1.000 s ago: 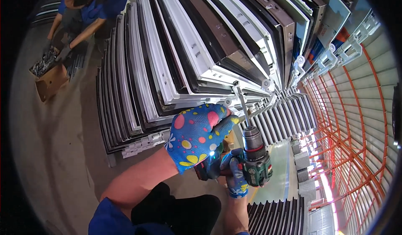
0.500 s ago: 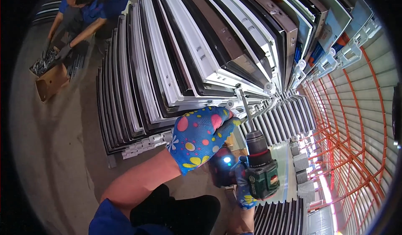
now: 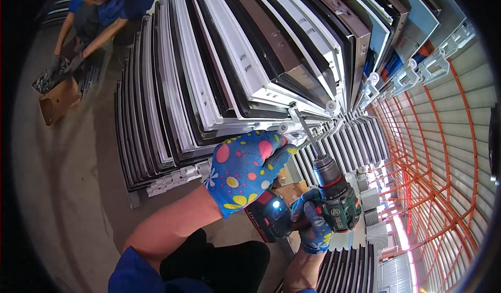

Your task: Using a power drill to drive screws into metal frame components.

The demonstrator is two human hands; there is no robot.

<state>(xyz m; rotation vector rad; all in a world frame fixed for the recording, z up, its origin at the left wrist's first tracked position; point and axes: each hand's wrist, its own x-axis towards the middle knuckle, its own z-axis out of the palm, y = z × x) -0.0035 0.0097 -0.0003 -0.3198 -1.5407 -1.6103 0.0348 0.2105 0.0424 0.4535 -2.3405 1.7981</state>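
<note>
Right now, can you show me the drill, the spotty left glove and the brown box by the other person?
Green drill (image 3: 343, 209): head view, on its green body.
Spotty left glove (image 3: 241, 168): head view, on its back.
Brown cardboard box (image 3: 60, 102): head view, on its bare cardboard.

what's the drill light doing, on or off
On: the light near the base of the drill shows as a bright white glow.

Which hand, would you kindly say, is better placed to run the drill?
The right hand, most likely: it grips the drill, whose long bit points up toward the panels. The left hand is off the handle, up near the panels' lower edge.
</note>
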